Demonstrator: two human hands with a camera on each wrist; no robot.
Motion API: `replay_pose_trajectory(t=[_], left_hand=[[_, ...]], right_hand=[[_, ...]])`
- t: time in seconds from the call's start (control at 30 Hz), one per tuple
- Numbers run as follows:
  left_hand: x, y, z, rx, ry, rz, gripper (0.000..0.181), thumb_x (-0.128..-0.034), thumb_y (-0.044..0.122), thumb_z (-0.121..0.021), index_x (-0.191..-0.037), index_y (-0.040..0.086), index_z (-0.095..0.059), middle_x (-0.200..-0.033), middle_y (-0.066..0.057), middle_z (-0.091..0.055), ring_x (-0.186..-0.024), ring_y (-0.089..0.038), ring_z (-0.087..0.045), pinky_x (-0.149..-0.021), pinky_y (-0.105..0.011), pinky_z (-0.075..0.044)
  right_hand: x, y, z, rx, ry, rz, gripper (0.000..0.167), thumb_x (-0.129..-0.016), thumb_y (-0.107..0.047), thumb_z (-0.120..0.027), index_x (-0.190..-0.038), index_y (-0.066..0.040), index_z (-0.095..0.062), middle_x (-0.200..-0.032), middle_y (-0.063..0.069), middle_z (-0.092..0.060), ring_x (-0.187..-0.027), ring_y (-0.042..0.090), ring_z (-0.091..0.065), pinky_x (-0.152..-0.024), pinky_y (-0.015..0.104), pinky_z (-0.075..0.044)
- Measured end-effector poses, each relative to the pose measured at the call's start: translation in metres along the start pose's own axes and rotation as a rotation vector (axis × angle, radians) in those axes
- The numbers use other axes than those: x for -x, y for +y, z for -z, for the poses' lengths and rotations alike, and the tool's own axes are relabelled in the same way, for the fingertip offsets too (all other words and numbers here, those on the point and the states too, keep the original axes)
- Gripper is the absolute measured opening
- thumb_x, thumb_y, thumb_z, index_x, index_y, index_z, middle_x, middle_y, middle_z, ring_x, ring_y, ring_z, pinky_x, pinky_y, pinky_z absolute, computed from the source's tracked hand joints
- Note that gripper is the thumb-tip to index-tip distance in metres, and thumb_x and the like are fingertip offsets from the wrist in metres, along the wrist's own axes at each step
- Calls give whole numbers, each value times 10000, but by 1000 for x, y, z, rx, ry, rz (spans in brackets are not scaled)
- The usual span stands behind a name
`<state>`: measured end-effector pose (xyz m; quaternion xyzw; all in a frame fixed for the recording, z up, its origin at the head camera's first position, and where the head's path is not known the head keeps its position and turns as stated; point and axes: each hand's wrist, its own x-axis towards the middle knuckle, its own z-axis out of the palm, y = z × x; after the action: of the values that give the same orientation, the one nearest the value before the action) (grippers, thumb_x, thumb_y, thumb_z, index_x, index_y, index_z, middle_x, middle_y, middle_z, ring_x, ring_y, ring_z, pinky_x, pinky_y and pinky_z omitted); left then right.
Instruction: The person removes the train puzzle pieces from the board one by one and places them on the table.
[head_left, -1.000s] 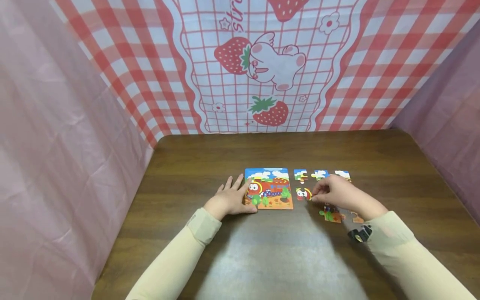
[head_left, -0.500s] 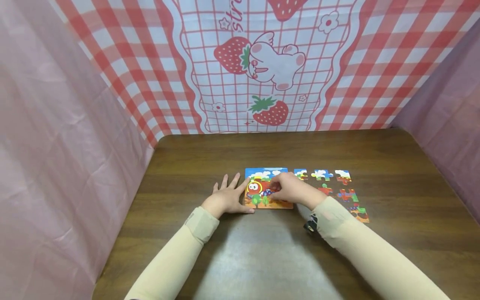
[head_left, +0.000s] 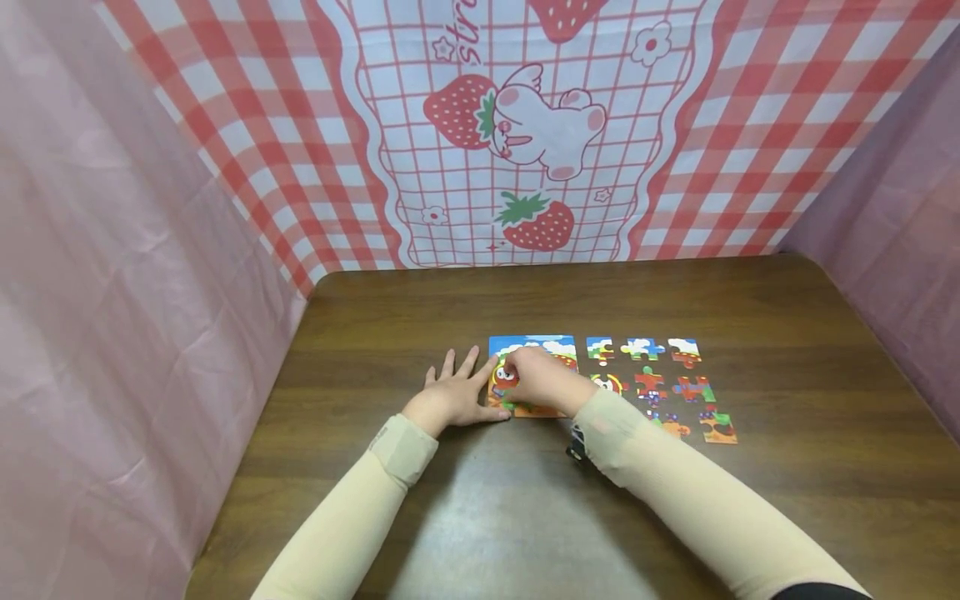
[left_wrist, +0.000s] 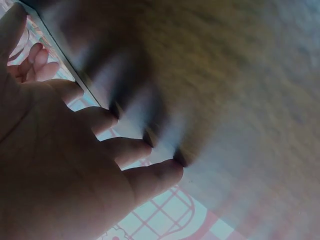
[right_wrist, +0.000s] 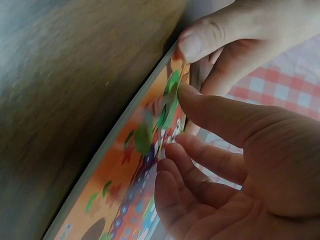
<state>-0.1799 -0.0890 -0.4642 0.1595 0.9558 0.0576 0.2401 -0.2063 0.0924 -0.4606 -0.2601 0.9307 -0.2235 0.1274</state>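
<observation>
A picture board [head_left: 557, 342] with a red cartoon train lies flat on the table. My left hand [head_left: 447, 402] has its fingers spread on the table at the board's left edge; in the right wrist view, its thumb rests on the board's corner. My right hand [head_left: 542, 379] is over the board's lower left, thumb and index finger pinching a small puzzle piece [right_wrist: 167, 107] with green on it. That piece is mostly hidden and blurred against the printed trees. To the right lie loose puzzle pieces, among them a face piece [head_left: 606, 383] partly behind the sleeve.
Several more pieces stand in rows right of the board, including a cloud piece [head_left: 642, 348] and an orange corner piece [head_left: 718, 427]. The brown wooden table [head_left: 420, 300] ends at a red-and-white checked cloth [head_left: 285, 150]. Pink curtains [head_left: 112, 292] hang at both sides.
My right hand has moved left from the loose pieces, across the board to its lower left. The face piece and its neighbours are uncovered again. My left hand has hardly moved.
</observation>
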Motion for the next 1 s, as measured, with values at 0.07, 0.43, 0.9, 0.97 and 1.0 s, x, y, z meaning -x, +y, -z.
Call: replay_pose_trajectory(t=[0.07,0.43,0.9,0.97,1.0], left_hand=[[0,0,0,1,5,-2,993,-876,808,-507,-1643,384,-39,-1702,-29,18,-1515,-424,37,-1148,-661,-112],[-2,-1,-3,-7,13,2,1006,-862,823,-503,-1641,388,-39,-1702,-20,20,-1515,-422,35,-1148,-660,-111],[-2,-1,-5,-15,21,-2,1014,-858,833,-484,-1639,381,-22,-1700,-18,33,-1514,-419,41,-1152,-654,-106],[-2,-1,-5,-16,23,-4,1014,-859,832,-484,-1640,378,-23,-1700,-19,31,-1514,-421,38,-1151,-656,-110],[-1,-1,-5,-18,24,-5,1014,-860,831,-484,-1641,376,-27,-1701,-20,28,-1514,-422,35,-1151,-656,-112]], right_hand=[[-2,-3,0,0,-7,-21,236,-755,-113,-863,-898,-7,-708,-765,15,-614,-696,185,-537,-646,335,-477],[-5,-10,-3,-24,36,-107,284,-825,-195,-866,-912,14,-696,-850,59,-648,-759,203,-581,-716,359,-516],[-12,-6,-3,-94,-17,-145,350,-813,-200,-874,-1011,14,-681,-854,43,-630,-729,200,-586,-663,340,-512],[-13,-3,-3,-113,-29,-149,364,-820,-219,-874,-1026,13,-685,-844,39,-622,-721,196,-578,-646,330,-499],[-13,-2,-3,-118,-32,-150,363,-820,-227,-875,-1022,11,-689,-830,36,-619,-717,193,-571,-639,327,-491]])
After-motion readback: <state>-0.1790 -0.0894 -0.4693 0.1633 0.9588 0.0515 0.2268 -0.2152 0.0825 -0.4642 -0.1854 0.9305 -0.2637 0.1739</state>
